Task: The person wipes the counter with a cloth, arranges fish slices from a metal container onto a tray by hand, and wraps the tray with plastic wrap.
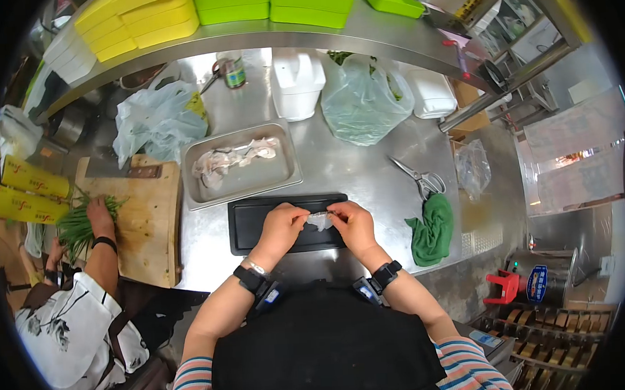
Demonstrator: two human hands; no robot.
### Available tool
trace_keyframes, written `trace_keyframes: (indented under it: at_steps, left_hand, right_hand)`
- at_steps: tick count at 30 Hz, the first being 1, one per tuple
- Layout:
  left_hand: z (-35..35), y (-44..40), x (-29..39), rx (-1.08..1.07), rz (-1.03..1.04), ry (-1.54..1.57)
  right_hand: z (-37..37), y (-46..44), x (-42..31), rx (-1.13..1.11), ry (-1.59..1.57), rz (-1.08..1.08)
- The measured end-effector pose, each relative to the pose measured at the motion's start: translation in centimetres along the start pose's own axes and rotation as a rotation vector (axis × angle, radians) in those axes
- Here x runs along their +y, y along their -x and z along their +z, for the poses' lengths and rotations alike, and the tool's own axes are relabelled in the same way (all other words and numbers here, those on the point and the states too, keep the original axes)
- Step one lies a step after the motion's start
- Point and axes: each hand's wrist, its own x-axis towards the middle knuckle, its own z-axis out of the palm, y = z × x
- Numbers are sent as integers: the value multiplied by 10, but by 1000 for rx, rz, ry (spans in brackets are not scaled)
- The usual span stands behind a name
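Observation:
Over a black rectangular tray (287,243), my left hand (280,229) and my right hand (354,225) pinch the two ends of a small pale, translucent piece (320,221). It hangs stretched between my fingertips and looks wet and soft, but I cannot make out its exact kind. Just beyond the black tray stands a steel pan (249,186), tilted slightly in view, with pale pinkish raw pieces (217,162) lying along its far side. Both my wrists wear dark bands.
To the right lie kitchen scissors (423,180) and a green cloth (433,231). Plastic bags (364,102) and a white container (297,84) stand behind. At left, a co-worker's hand (101,217) holds green stalks on a cutting board (150,237), near a cleaver (116,170).

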Motion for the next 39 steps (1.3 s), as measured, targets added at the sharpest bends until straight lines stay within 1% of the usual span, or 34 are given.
trace_keyframes:
  at_steps: [1, 2, 3, 4, 7, 13, 14, 15, 16, 17, 18, 19, 21, 22, 23, 25, 27, 29, 30, 32, 33, 35, 36, 38, 39]
  left_hand:
    - [7, -6, -3, -6, 5, 3]
    - [11, -12, -2, 44, 25, -99]
    - [13, -16, 0, 94, 46, -203]
    - [13, -17, 1, 90, 47, -206]
    - [12, -21, 3, 84, 60, -264]
    - [10, -19, 8, 144, 93, -337]
    - [11, -20, 9, 114, 29, -366]
    - [10, -20, 9, 89, -38, -399]
    - [14, -20, 3, 60, -56, -483]
    - [16, -20, -3, 33, -82, -576]
    - [11, -19, 5, 29, -77, -614]
    - [5, -15, 12, 64, 14, -675]
    - [-3, -12, 17, 61, 34, -602]
    - [-8, -11, 22, 120, 4, -571]
    - [-20, -13, 24, 129, 2, -577]
    - [-54, -21, 15, 269, 29, -568]
    - [-82, -43, -22, 350, 67, -607]
    - [-104, -73, -30, 231, -96, -657]
    - [-107, -87, -35, 228, -90, -652]
    - [-104, -109, -49, -8, -202, -820]
    - [-100, -113, -54, -11, -199, -816]
    - [-91, -120, -64, -99, -235, -899]
    - [-89, -120, -69, -102, -227, -899]
    - [-86, -112, -76, 14, -178, -749]
    - [-91, -107, -73, 9, -168, -747]
  right_hand:
    - [-3, 1, 2, 85, 183, -78]
    - [-3, 0, 6, 89, 184, -72]
    - [-1, -5, 13, 63, 166, 54]
    - [0, -8, 18, 37, 146, 179]
    - [0, -13, 18, 87, 121, 201]
    - [-2, -17, 23, 108, 72, 278]
    - [-2, -15, 23, 104, 67, 271]
    - [-2, -11, 24, 151, 143, 107]
    - [2, -8, 27, 198, 205, -69]
    - [28, 3, 80, 173, 198, 22]
    - [23, -4, 68, 139, 149, 77]
    - [16, -9, 56, 122, 179, 70]
    - [8, -12, 47, 87, 142, 99]
    - [4, -13, 45, 86, 133, 86]
    - [1, -13, 43, 128, 106, 75]
    - [-10, -14, 37, 173, 79, 74]
    - [-23, -13, 25, 88, -1, 212]
    - [-25, -9, 22, 80, -13, 232]
    - [-24, -5, 24, 62, -37, 269]
    - [-23, 1, 24, 46, -56, 309]
    - [-22, 4, 23, 43, -62, 314]
    - [-22, 8, 22, 45, -67, 321]
    - [-22, 10, 22, 37, -70, 328]
    - [-26, 13, 20, 38, -69, 340]
    - [-30, 13, 15, 31, -84, 339]
